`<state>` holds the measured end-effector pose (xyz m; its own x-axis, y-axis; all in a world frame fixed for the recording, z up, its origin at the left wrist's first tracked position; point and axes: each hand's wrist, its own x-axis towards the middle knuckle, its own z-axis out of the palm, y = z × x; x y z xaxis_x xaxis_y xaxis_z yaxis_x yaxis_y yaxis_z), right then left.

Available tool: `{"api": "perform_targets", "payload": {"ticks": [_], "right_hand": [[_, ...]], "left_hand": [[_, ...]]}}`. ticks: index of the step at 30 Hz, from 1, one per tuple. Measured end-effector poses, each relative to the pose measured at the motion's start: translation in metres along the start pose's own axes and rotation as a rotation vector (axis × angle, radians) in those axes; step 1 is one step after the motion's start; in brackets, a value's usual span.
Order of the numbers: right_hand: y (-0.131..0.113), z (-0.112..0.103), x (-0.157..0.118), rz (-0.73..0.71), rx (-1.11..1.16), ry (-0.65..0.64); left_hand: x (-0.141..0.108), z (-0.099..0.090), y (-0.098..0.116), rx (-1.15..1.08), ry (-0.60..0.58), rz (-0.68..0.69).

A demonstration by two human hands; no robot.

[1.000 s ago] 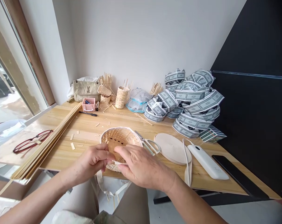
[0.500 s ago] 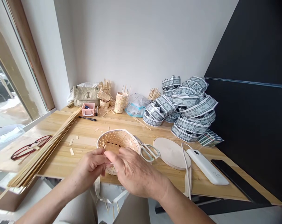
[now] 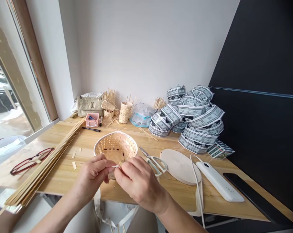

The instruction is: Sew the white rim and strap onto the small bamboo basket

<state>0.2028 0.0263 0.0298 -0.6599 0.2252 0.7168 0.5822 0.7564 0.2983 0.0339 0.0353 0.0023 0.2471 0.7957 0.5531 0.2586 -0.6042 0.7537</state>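
A woven basket (image 3: 116, 140) with a white-wrapped rim stands near the table's front edge. In front of it, my left hand (image 3: 93, 174) pinches a thin white strand between thumb and fingers. Close beside it, my right hand (image 3: 139, 181) is closed at the strand's other side, its fingers around a small tan, ridged piece (image 3: 121, 163) that is partly hidden. A white ribbon (image 3: 98, 204) hangs below the table edge over my lap. Scissors (image 3: 154, 160) lie right of the basket, blades apart, next to a flat coil of pale ribbon (image 3: 180, 165).
Long wooden strips (image 3: 47, 161) and red glasses (image 3: 31, 160) lie at left. A bag (image 3: 90, 106), a pink box (image 3: 92, 119) and small baskets (image 3: 125, 112) stand behind. Patterned rolls (image 3: 197, 119), a white device (image 3: 219, 181) and a black bar (image 3: 255, 195) are at right.
My hands have drawn slightly apart, showing the white strand and the tan piece. The basket now appears farther left, with its rim clear of the scissors. The view has shifted a little.
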Motion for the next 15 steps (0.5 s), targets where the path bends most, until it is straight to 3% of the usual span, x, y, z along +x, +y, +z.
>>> {"api": "perform_targets", "payload": {"ticks": [5,7,11,15], "right_hand": [[-0.025,0.003,0.009,-0.057,0.290,0.134],[-0.035,0.005,0.012,0.036,0.411,0.157],[-0.035,0.010,0.005,0.272,0.711,0.085],[-0.026,0.005,-0.024,0.538,0.751,0.309]], "left_hand": [[0.002,0.003,-0.004,0.011,0.073,-0.019],[0.002,0.003,-0.006,0.031,0.106,0.010],[-0.001,-0.001,-0.008,0.089,0.214,0.101],[-0.005,-0.009,-0.012,0.233,0.305,0.160]]}}
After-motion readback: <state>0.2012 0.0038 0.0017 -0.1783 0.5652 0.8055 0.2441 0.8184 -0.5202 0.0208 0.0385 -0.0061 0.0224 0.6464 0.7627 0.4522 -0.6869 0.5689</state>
